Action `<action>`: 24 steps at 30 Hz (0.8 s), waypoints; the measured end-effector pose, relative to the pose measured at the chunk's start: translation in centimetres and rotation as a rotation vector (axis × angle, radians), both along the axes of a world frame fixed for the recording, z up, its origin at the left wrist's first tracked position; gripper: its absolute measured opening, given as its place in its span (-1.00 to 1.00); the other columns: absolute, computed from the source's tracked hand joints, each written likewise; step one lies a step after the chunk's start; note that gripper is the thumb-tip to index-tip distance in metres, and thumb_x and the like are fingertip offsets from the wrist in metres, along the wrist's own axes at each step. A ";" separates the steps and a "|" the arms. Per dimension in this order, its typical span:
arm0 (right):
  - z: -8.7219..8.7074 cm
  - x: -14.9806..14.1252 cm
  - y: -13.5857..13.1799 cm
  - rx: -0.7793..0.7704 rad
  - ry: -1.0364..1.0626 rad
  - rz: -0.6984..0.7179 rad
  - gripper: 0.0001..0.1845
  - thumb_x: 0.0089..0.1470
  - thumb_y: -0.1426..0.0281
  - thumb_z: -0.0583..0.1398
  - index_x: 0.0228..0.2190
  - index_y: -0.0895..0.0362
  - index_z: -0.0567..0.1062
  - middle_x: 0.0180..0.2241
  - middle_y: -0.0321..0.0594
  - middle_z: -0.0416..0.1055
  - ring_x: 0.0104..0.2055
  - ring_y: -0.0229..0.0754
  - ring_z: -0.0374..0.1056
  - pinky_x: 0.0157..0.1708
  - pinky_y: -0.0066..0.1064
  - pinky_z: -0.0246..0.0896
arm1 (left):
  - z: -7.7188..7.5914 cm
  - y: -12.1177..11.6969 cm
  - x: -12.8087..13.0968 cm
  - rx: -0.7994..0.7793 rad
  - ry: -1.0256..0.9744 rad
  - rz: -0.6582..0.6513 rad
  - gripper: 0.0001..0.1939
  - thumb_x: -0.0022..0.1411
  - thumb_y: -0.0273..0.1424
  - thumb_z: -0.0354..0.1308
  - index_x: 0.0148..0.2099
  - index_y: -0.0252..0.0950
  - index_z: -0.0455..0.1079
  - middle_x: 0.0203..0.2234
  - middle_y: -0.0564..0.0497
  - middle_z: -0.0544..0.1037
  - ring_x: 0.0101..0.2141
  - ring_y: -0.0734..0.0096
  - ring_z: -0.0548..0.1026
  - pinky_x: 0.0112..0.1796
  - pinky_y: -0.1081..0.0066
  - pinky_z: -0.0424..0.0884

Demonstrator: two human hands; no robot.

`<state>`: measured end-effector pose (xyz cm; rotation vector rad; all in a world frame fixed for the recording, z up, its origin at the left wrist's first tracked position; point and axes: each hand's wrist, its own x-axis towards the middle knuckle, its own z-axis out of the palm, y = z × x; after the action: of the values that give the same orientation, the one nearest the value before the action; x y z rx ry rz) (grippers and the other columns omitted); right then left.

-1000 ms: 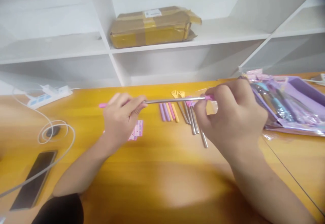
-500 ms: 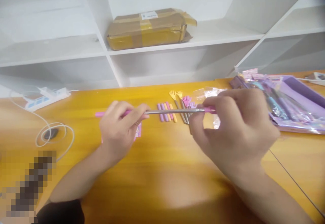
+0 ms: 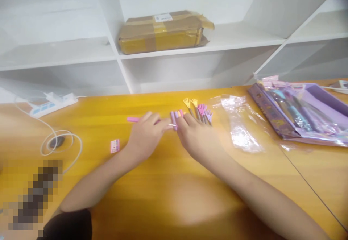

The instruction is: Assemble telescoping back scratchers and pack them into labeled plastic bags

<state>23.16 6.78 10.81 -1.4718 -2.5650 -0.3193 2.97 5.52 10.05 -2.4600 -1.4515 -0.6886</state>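
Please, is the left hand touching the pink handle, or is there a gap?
Touching. The head view shows the left hand closed around the pink handle, whose end sticks out beyond the grip.

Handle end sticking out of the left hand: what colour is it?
The handle end is pink, best seen in the head view.

Right hand (image 3: 199, 135) hides lower ends of back scratchers (image 3: 201, 108) beyond it; left of it, a card (image 3: 114, 146) with blurred print.

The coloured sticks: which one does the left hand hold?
The leftmost pink stick, protruding from the left hand; the other sticks lie side by side near the right hand.
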 end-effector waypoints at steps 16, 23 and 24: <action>0.7 1.2 2.5 -0.368 -0.214 -0.074 -0.67 0.32 0.56 0.08 0.02 0.23 0.54 -0.10 0.10 0.60 -0.20 0.03 0.59 -0.35 -0.36 0.26 | -2.2 -0.6 2.1 -0.735 0.230 0.044 -0.76 0.53 -0.30 0.02 -0.06 -0.25 0.48 -0.49 -0.03 0.55 -0.52 0.19 0.51 -0.44 0.30 0.31; 0.2 10.7 5.0 0.029 0.215 -0.465 -0.63 0.41 0.12 0.11 0.03 0.04 0.55 -0.12 -0.12 0.62 -0.25 -0.05 0.49 -0.38 -0.36 0.07 | -5.8 -0.8 2.7 -1.016 -0.364 -0.075 -0.65 0.53 -0.16 -0.05 -0.30 -0.21 0.30 -0.56 0.08 0.51 -0.57 0.36 0.45 -0.48 0.37 0.21; -0.9 12.2 5.2 0.037 0.243 -0.479 -0.64 0.41 0.16 0.09 -0.02 0.06 0.58 -0.14 -0.12 0.61 -0.26 -0.07 0.47 -0.37 -0.36 0.06 | -6.7 -0.9 2.8 -1.048 -0.436 -0.096 -0.65 0.53 -0.14 -0.05 -0.29 -0.20 0.27 -0.56 0.09 0.52 -0.57 0.37 0.46 -0.47 0.38 0.22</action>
<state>35.33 11.98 9.87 -1.9636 -1.9904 -0.2264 5.77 4.62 3.30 -3.2763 -2.3124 -0.5835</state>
